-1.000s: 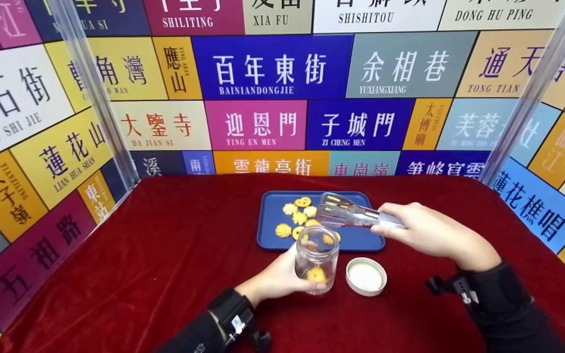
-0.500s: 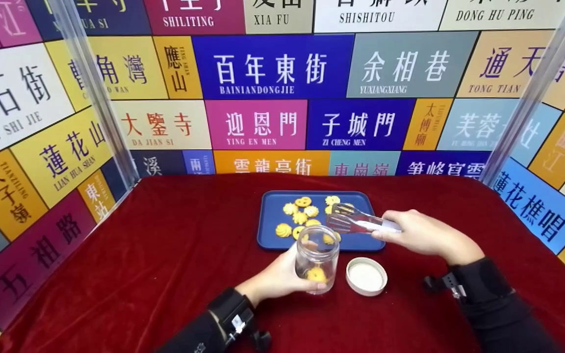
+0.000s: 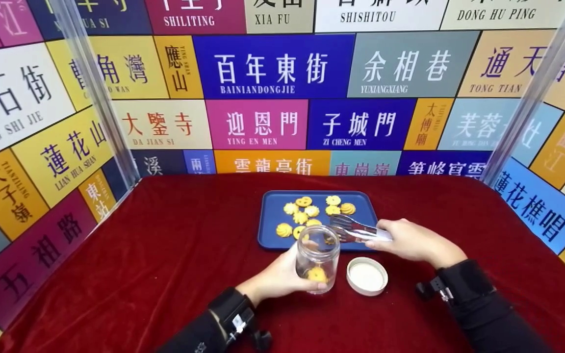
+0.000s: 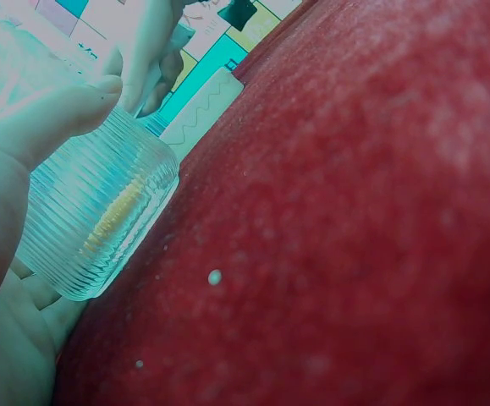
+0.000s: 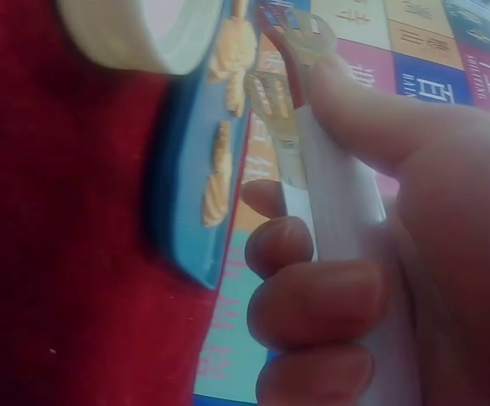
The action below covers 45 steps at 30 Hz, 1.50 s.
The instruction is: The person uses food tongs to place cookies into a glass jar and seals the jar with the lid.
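My left hand [image 3: 280,274] grips a clear glass jar [image 3: 318,260] by its side, thumb across the front. A yellow cookie [image 3: 317,274] lies at the jar's bottom; the left wrist view shows ribbed glass [image 4: 101,211]. In my right hand [image 3: 412,240] is a pair of tongs [image 3: 356,229] with a white handle and slotted heads. The tong heads hover over the near right of a blue tray [image 3: 270,215], just behind the jar's mouth. Several cookies [image 3: 300,217] lie on the tray. In the right wrist view the tong heads [image 5: 274,97] stand apart.
A round pale lid [image 3: 367,276] lies on the red cloth [image 3: 174,255], right of the jar. Clear posts [image 3: 111,117] rise at both back corners. A wall of colourful sign panels [image 3: 272,66] stands behind the table.
My right hand has moved the tongs down and toward me, first rightward off the upper cookies, then to the near right of the tray. My left hand and the jar stay in place.
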Tool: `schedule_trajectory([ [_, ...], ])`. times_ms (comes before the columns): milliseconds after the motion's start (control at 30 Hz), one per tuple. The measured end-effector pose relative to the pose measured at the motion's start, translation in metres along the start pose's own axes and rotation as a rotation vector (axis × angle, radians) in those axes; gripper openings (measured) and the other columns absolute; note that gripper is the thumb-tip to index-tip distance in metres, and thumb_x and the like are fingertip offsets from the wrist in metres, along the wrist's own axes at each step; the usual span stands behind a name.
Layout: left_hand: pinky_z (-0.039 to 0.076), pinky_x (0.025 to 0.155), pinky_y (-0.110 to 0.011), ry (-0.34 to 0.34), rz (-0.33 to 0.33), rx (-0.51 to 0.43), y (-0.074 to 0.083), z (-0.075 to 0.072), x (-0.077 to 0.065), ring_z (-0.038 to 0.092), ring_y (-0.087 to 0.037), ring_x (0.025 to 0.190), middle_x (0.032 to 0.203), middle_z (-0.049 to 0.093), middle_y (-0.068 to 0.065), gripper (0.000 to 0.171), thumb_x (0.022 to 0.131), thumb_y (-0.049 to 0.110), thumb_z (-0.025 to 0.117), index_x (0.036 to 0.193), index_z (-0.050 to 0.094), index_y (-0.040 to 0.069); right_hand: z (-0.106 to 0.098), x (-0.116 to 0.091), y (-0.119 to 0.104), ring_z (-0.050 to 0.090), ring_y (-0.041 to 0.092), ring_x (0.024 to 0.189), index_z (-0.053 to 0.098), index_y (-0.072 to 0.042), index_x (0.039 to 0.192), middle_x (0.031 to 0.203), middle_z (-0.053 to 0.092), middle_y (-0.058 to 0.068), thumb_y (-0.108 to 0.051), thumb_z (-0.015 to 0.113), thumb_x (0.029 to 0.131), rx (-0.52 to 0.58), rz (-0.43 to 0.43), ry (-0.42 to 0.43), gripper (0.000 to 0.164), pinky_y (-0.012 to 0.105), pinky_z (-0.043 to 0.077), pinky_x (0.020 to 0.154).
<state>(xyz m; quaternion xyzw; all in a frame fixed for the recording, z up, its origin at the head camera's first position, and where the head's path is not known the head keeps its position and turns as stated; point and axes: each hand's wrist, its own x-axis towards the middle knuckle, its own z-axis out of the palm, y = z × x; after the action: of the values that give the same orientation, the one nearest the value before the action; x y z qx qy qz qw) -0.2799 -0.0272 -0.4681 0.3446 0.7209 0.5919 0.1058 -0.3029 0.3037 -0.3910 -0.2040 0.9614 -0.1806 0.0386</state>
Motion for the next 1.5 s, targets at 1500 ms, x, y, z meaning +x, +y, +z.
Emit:
schedule_trajectory([
  [1500,0.046,0.114,-0.031,0.006,-0.013,-0.011,-0.002,0.001,0.000,0.062,-0.011,0.129,0.138,0.067,0.007,0.090,0.083,0.014,0.092,0.156,0.040,0.013,0.009,-0.001,0.016,0.055,0.017,0.074,0.062,-0.008,0.106,0.082,0.060,0.002,-0.047,0.071,0.101,-0.033,0.046,0.003,0.040,0.035,0.044,0.068],
])
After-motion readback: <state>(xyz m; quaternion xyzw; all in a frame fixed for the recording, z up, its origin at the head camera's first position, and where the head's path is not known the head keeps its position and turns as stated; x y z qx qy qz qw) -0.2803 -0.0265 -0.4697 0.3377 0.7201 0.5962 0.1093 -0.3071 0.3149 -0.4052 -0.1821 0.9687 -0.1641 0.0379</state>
